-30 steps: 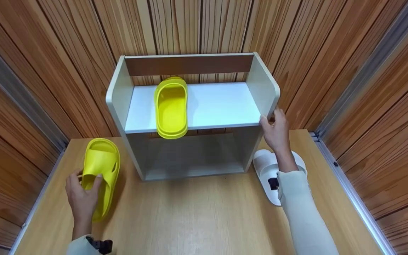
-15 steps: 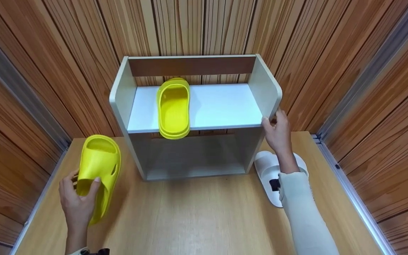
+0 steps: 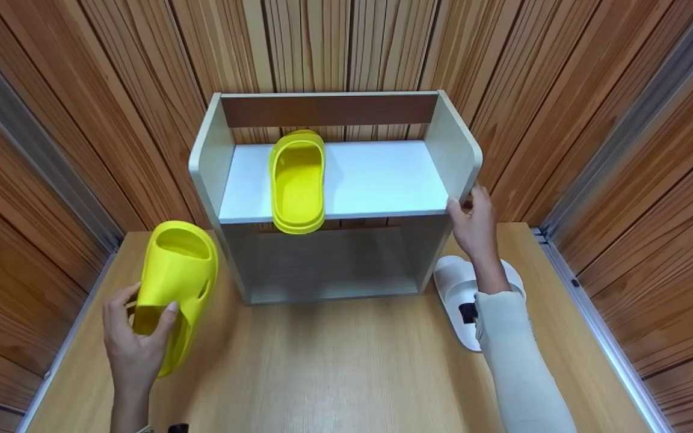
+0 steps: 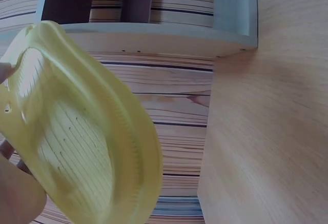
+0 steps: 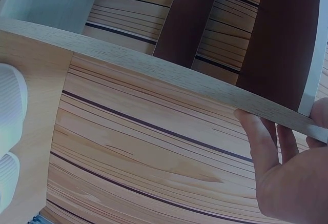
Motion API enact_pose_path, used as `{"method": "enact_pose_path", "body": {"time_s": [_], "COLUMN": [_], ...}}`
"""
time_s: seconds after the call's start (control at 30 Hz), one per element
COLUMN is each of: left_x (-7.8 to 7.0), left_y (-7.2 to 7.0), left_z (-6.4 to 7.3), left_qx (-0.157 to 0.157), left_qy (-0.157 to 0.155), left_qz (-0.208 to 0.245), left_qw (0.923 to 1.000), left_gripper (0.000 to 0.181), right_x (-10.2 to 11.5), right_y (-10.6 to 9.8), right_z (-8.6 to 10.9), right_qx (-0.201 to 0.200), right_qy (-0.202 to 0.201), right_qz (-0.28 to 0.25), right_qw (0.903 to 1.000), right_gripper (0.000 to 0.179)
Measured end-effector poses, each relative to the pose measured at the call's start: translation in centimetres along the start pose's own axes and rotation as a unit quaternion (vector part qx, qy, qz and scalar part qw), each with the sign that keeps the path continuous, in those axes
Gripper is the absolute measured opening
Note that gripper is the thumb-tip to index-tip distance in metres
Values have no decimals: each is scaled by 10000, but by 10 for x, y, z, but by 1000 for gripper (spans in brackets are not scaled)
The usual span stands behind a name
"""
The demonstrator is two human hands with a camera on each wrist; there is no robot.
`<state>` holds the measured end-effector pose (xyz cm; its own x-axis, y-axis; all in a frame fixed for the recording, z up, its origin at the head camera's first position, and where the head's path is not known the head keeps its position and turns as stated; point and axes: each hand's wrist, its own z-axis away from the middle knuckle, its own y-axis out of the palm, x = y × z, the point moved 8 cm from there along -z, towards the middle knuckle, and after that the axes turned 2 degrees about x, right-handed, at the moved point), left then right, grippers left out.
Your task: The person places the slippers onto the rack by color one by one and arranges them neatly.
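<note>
My left hand point(image 3: 133, 352) grips a yellow slipper point(image 3: 178, 276) at its foot opening, thumb at the inner right side and fingers round the left. Its toe points away from me and is tilted up. In the left wrist view the yellow slipper point(image 4: 77, 142) shows its ribbed sole beside the rack. A matching yellow slipper point(image 3: 298, 186) lies on the upper shelf of the small shoe rack point(image 3: 382, 174), its front end at the shelf edge. My right hand point(image 3: 476, 225) holds the rack's right side panel; in the right wrist view my right hand point(image 5: 294, 178) has fingertips against the panel edge point(image 5: 205, 88).
White slippers point(image 3: 456, 288) lie on the wooden floor point(image 3: 334, 361) to the right of the rack, partly hidden under my right forearm. Wood-panelled walls point(image 3: 653, 240) stand close behind and on both sides, with metal rails point(image 3: 587, 313) along the floor edge.
My left hand has raised the yellow slipper and shifted it slightly right towards the rack, its toe tilting up more. My right hand keeps its hold on the side panel.
</note>
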<state>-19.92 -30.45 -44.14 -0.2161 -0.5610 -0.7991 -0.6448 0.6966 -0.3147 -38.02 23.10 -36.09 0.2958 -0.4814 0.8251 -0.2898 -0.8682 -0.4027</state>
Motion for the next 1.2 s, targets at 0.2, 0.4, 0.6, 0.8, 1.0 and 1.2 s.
{"method": "enact_pose_path", "body": {"time_s": [0.2,0.4,0.6,0.8,1.0,1.2], "left_x": [-13,-30,-46,-67,-91,-115], "left_y": [6,15,24,32,39,50], "left_z": [3,5,6,7,5,2], "left_qx": [114,253,352,431,551,633], "left_qy": [351,442,658,1231,1387,1521], "left_qz": [258,351,425,682,928,997], "left_qw": [9990,9981,9963,9891,9844,9813], "left_gripper": [62,66,67,68,66,64], "right_x": [0,0,0,-1,0,-1], "right_y": [-1,-1,0,0,0,0], "right_z": [0,0,0,1,-1,-1], "right_qx": [29,25,46,30,7,8], "right_qy": [13,34,36,76,8,32], "right_qz": [13,13,20,32,-10,-16], "right_qw": [10000,10000,10000,10000,10000,10000], "right_gripper": [44,45,46,47,46,47]}}
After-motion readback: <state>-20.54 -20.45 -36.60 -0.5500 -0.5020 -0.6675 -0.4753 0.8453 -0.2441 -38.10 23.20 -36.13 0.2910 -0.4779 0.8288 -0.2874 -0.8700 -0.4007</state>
